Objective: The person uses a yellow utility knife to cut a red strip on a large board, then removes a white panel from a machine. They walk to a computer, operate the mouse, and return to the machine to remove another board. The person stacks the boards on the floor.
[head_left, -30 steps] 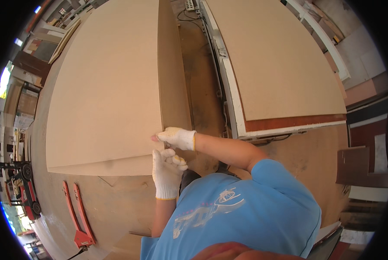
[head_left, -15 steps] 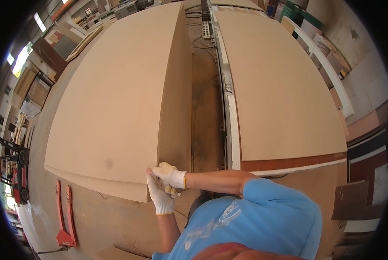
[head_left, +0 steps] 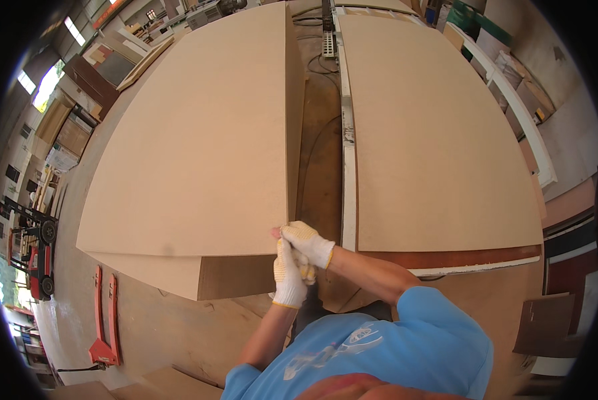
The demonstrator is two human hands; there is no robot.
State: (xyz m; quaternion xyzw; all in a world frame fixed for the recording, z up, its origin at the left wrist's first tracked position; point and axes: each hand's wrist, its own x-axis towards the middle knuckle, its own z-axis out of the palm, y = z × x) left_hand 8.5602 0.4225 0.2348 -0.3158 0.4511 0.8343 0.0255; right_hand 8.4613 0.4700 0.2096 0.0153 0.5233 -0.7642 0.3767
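Observation:
Both my hands wear white knit gloves with yellowish dotted grips. They are closed together at the near right corner of a large tan fibreboard sheet (head_left: 192,147), the top one on a stack. My right hand (head_left: 307,244) lies over the corner from the right, its fingers curled. Just below it, my left hand (head_left: 289,275) grips the same corner, a bare pinkish fingertip showing beside the gloves. The sheet sits skewed over the stack (head_left: 149,272), whose near left part shows beneath it. The fingers' undersides are hidden.
Right of a gap with cables, another tan sheet (head_left: 439,140) lies on a white-edged machine table (head_left: 349,180). A red pallet jack (head_left: 103,327) stands on the floor at left, with a red forklift (head_left: 37,260) beyond it. Boards lean along the right wall.
My hands have moved to the right and a little away from me, carrying the sheet's near corner with them. The sheet has swung right over the stack, narrowing the gap.

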